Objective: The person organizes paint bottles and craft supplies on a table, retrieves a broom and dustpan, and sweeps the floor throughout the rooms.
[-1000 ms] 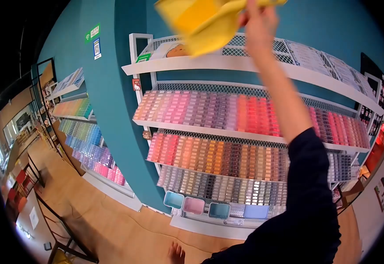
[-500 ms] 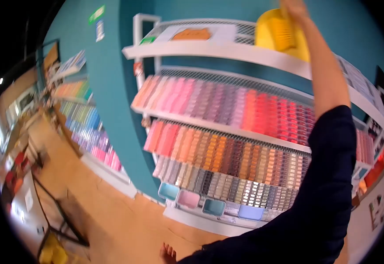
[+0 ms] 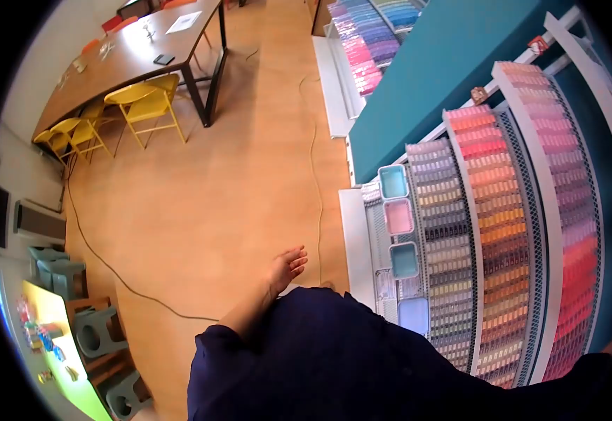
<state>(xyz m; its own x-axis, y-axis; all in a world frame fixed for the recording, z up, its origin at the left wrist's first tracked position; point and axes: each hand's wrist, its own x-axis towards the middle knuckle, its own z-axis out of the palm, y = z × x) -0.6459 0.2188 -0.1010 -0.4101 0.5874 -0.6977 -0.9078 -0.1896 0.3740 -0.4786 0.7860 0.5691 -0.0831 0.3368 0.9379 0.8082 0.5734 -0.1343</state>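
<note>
My left hand point(image 3: 288, 268) hangs in front of my body over the wooden floor, fingers loosely curled and apart, holding nothing. My right arm, in a dark sleeve point(image 3: 579, 375), stretches out to the right edge of the view. Only a sliver of bare skin shows past its cuff, and the hand itself is hidden by the edge. Nearest that arm is a white rack point(image 3: 553, 316) with rows of small bottles in pink, red, orange, brown and grey. Small bins stand along its lowest level: a light blue one point(image 3: 393, 182), a pink one point(image 3: 398, 216), a teal one point(image 3: 404, 261) and a lavender one point(image 3: 413, 316).
A teal pillar point(image 3: 418, 91) separates this rack from a second bottle display point(image 3: 365, 42). Yellow folding chairs point(image 3: 144, 105) stand at a long brown table point(image 3: 127, 52). Cables point(image 3: 120, 281) run across the floor. Grey stools point(image 3: 99, 333) and a lit yellow-green table point(image 3: 60, 351) are at left.
My view has swung left and down. My right arm, earlier raised to a yellow basket on the top shelf, now reaches out at the right edge. My left hand shows more fully.
</note>
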